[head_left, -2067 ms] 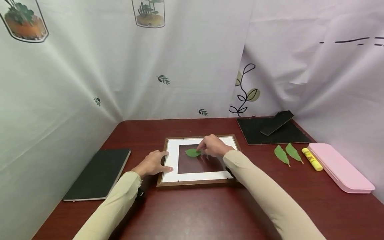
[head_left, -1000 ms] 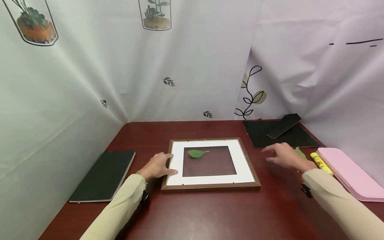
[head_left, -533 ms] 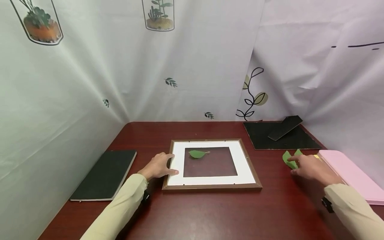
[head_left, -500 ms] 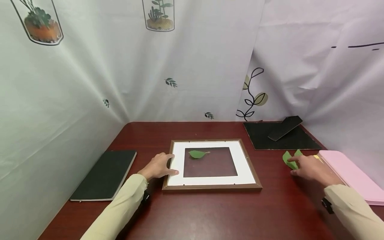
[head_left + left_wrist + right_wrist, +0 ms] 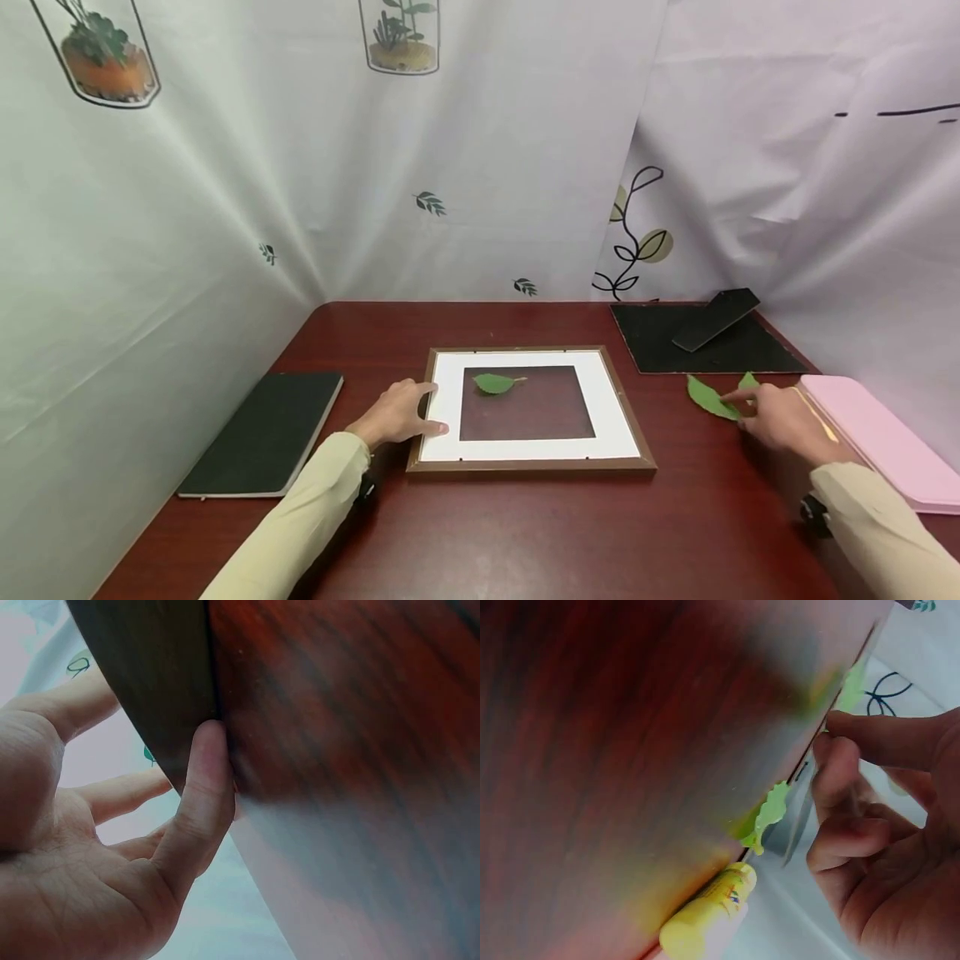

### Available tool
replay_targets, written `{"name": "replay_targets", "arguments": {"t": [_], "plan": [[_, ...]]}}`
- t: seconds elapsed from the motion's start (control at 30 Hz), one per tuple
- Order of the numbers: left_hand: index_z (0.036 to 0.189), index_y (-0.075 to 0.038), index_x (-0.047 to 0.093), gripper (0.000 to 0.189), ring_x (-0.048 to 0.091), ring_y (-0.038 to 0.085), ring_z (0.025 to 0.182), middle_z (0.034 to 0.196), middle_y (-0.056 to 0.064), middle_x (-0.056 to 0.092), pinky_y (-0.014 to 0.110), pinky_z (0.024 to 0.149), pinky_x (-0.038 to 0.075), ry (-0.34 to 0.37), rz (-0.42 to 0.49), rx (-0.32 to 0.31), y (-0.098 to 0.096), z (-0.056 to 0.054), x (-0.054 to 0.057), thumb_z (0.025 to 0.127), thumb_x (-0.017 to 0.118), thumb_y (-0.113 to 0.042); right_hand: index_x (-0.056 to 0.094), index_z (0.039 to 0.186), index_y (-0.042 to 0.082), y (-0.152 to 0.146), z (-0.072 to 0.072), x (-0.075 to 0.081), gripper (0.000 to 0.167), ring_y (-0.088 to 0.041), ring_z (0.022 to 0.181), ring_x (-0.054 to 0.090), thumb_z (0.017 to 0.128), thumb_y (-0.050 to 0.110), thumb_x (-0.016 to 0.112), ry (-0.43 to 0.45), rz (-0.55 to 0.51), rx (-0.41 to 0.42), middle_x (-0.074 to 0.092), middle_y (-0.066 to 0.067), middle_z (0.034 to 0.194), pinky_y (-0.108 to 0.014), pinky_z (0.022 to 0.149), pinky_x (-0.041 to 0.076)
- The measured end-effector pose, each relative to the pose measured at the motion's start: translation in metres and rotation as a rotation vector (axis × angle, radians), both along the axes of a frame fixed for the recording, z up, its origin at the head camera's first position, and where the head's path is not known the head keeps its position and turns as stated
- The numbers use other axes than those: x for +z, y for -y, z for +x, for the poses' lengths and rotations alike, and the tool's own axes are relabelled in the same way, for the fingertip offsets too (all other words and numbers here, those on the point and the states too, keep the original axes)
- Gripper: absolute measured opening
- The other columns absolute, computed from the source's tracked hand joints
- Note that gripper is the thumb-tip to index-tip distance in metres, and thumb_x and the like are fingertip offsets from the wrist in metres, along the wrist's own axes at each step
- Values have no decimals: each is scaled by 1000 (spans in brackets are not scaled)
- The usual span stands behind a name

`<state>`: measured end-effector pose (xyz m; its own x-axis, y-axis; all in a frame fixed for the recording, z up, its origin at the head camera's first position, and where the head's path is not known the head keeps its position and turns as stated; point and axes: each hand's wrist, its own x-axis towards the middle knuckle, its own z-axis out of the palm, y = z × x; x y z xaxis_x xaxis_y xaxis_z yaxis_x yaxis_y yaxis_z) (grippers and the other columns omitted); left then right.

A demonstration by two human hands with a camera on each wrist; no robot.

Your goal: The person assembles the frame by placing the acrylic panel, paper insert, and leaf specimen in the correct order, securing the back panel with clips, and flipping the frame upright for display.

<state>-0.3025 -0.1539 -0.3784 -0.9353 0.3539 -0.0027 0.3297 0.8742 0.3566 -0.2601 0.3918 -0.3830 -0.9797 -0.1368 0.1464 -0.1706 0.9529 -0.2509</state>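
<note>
In the head view my left hand (image 5: pixel 395 411) rests at the left side of a brown picture frame (image 5: pixel 531 467), its thumb and forefinger spread over the white mat. The left wrist view shows one fingertip (image 5: pixel 208 754) against the frame's outer side. A green leaf (image 5: pixel 495 383) lies in the mat's opening, upper left. At the right, thumb and forefinger of my right hand (image 5: pixel 787 421) pinch the near end of a second leaf (image 5: pixel 705 395). Behind that hand a third leaf (image 5: pixel 748 381) is partly covered. In the right wrist view this leaf (image 5: pixel 769 814) is beside a yellow glue stick (image 5: pixel 705 911).
A dark notebook (image 5: pixel 262 433) lies left of the frame. On the far right are a black backing board (image 5: pixel 637 333) with its stand (image 5: pixel 716 319) and a pink case (image 5: pixel 877 433). White printed cloth (image 5: pixel 487 167) hangs behind the wooden table (image 5: pixel 525 542).
My right hand left the leaf in the frame, moved right to the other leaves, and took hold of one, shifting it slightly left. My left hand stays at the frame; the view turned slightly.
</note>
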Motion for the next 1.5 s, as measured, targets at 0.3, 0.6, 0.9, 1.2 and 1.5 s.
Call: {"name": "replay_targets", "arguments": {"t": [0.3, 0.6, 0.9, 1.2, 1.5], "plan": [[142, -2, 55, 74, 56, 39, 121, 126, 24, 62, 53, 102, 46, 2, -4, 4, -1, 0, 1, 82, 83, -36, 76, 112, 6, 23, -5, 10, 32, -19, 70, 53, 82, -1, 69, -90, -48, 46, 73, -21, 95, -28, 58, 36], [142, -3, 54, 74, 55, 38, 120, 126, 24, 61, 54, 101, 45, 15, 0, 10, 0, 1, 0, 82, 82, -35, 79, 109, 14, 82, -13, 17, 31, -6, 64, 47, 82, -2, 74, -97, -146, 228, 76, -11, 99, -22, 54, 37], [142, -3, 54, 74, 55, 39, 120, 126, 25, 61, 55, 101, 46, 13, 1, 7, 2, 2, 1, 82, 82, -36, 80, 107, 16, 151, -29, 22, 36, -1, 66, 54, 82, -8, 70, -49, -134, 487, 78, -1, 97, -19, 57, 45], [142, -2, 54, 74, 56, 39, 117, 124, 25, 61, 54, 99, 47, 0, 7, 0, 1, 1, 0, 82, 82, -36, 81, 106, 16, 210, -45, 27, 30, -3, 64, 44, 82, 0, 78, -23, -23, 627, 67, 5, 72, -18, 58, 36], [140, -1, 56, 73, 58, 37, 112, 119, 24, 62, 53, 97, 48, -14, 8, -9, -1, 0, -1, 81, 83, -34, 81, 107, 17, 245, -54, 27, 31, -2, 59, 36, 85, -4, 72, 42, 15, 622, 76, 3, 82, -17, 54, 30]]}}
